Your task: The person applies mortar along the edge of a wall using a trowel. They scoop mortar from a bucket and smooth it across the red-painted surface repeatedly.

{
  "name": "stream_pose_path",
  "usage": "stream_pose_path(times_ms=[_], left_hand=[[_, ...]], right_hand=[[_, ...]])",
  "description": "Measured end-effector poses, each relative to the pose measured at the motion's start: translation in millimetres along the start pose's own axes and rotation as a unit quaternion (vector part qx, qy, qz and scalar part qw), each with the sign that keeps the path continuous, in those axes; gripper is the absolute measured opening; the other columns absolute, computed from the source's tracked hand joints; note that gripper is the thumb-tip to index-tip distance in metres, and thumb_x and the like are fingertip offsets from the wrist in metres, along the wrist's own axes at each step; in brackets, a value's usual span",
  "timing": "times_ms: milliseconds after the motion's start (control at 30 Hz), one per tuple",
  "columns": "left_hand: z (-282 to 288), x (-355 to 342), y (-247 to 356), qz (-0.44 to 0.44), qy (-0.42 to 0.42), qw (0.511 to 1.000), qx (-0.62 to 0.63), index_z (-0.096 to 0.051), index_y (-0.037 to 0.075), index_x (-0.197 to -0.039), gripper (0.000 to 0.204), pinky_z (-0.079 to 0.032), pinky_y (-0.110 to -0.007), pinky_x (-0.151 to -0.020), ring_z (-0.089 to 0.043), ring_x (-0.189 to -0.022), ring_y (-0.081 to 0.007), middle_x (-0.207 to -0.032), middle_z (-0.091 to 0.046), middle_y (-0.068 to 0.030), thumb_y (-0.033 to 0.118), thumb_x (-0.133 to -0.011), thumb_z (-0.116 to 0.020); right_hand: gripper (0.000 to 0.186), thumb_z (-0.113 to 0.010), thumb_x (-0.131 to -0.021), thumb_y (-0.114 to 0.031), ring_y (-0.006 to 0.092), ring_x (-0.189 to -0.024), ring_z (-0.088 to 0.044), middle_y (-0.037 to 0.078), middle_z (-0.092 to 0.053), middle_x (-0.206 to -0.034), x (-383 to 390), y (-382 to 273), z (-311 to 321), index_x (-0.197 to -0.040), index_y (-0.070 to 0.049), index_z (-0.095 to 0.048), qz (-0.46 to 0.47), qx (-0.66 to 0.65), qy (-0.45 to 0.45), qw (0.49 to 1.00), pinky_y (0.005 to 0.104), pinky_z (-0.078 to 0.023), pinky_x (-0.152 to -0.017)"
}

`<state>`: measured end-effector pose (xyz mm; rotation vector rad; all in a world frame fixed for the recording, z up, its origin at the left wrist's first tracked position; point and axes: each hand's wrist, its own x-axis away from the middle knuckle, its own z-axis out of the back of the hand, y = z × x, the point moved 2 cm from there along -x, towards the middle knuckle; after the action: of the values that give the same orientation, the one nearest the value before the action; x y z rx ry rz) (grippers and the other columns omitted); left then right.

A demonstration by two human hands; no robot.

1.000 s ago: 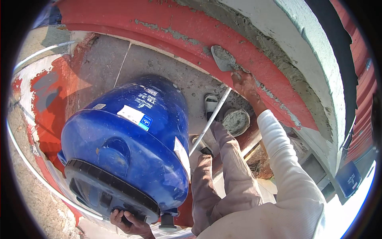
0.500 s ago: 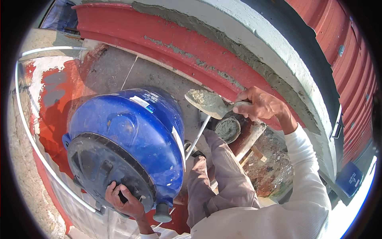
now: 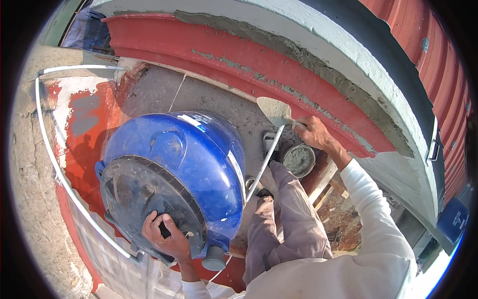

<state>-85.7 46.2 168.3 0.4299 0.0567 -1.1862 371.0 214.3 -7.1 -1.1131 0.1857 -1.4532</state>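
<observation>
My right hand [image 3: 317,133] is closed round the handle of a trowel [image 3: 275,110]. Its pale, mortar-coated blade is up against the lower edge of a red wall moulding [image 3: 224,45]. Just below that hand sits a bucket of wet grey mortar [image 3: 299,158], beside my legs. On the left, a big blue tank [image 3: 209,164] lies tilted with its black lid [image 3: 142,192] toward me. My left hand [image 3: 167,236] rests on the lid's lower part, thumb and fingers curled against it; what the fingertips grip is partly hidden.
A white pipe [image 3: 264,165] leans between the tank and my legs. Another white pipe [image 3: 52,149] curves along the left. Fresh grey mortar [image 3: 279,42] runs along the moulding, below a white ledge [image 3: 343,55]. Red corrugated sheeting [image 3: 423,45] rises at upper right. Wood scraps [image 3: 338,187] lie near the bucket.
My right hand has carried the trowel away from the bucket toward the red moulding, and the blade has turned. The left hand stays on the lid. The whole view has shifted slightly.
</observation>
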Motion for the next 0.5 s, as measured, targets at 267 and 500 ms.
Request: stream_pose_path(times_ms=[267,500], left_hand=[[2,9,-10,0.024,-0.016,0.999,-0.017,-0.068,-0.003,-0.101,0.021,-0.053,-0.028,-0.070,-0.063,-0.109,-0.0177,-0.129,-0.066,-0.0098,0.016,-0.107,-0.063],[1,11,2,0.080,-0.017,0.996,0.031,-0.067,-0.001,-0.099,0.023,-0.048,-0.032,-0.075,-0.059,-0.099,-0.0159,-0.133,-0.064,-0.0094,0.020,-0.107,-0.062]], right_hand=[[0.043,-0.066,-0.097,-0.040,0.0436,-0.079,-0.071,0.023,-0.071,-0.078,-76,-32,-15,-0.109,0.001,-0.068,0.005,-0.092,0.302,0.949,0.0501,-0.055,-0.077],[0.045,-0.061,-0.102,-0.043,0.0430,-0.074,-0.068,0.020,-0.070,-0.073,-102,11,36,-0.090,0.000,-0.070,-0.020,-0.023,0.326,0.945,0.0513,-0.054,-0.080]])
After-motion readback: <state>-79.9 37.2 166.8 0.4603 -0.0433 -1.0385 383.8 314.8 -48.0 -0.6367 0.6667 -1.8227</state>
